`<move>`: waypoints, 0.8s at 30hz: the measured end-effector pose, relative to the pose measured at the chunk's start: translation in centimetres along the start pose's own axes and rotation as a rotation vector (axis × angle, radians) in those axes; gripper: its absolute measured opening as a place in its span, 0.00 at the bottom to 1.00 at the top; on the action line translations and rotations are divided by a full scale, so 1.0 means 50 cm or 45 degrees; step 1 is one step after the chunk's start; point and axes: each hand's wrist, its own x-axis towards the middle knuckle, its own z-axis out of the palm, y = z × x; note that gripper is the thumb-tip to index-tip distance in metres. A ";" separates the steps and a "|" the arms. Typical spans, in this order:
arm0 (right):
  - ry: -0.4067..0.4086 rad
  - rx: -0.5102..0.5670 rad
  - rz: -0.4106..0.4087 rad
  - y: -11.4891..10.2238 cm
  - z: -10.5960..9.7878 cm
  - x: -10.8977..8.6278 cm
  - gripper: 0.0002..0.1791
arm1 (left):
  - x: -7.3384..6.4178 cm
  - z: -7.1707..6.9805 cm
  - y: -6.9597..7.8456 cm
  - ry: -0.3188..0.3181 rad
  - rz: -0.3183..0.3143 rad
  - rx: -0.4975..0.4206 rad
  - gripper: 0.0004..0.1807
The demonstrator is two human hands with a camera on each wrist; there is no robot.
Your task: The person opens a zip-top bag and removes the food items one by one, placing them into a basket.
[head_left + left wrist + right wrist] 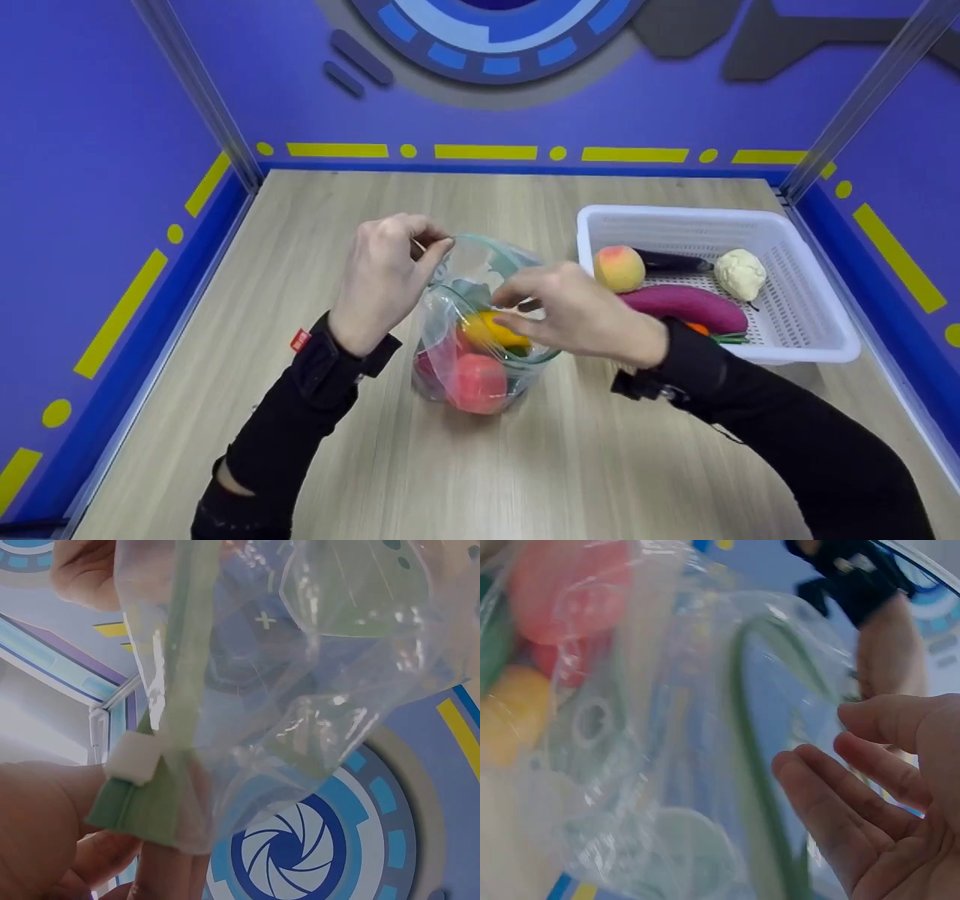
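A clear zip bag point(435, 330) with a green zip strip point(187, 675) stands on the table, its mouth apart. Through its film show a red round fruit point(481, 384) and a yellow piece point(480, 330) whose kind I cannot tell. My left hand point(390, 270) pinches one corner of the bag's mouth, beside the white slider point(133, 757) in the left wrist view. At the mouth's other side is my right hand point(581, 307). Its fingers look apart and loosely bent next to the green rim in the right wrist view point(877, 787), with nothing between them.
A white plastic basket point(817, 300) stands at the right. In it lie a peach point(619, 268), a dark eggplant point(667, 261), a cauliflower point(741, 274), a long purple vegetable point(694, 306) and something orange with green stalks point(731, 339). Blue panels point(112, 187) enclose the table.
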 end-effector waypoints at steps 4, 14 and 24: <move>-0.226 -0.108 0.105 0.007 0.049 0.033 0.07 | -0.001 0.002 -0.001 0.017 0.023 0.014 0.04; -0.245 -0.205 -0.059 0.048 0.148 0.019 0.04 | -0.004 0.008 -0.002 0.011 0.045 0.000 0.02; -0.580 0.194 -0.050 0.061 0.176 0.009 0.26 | -0.012 0.017 0.000 -0.042 0.041 -0.013 0.03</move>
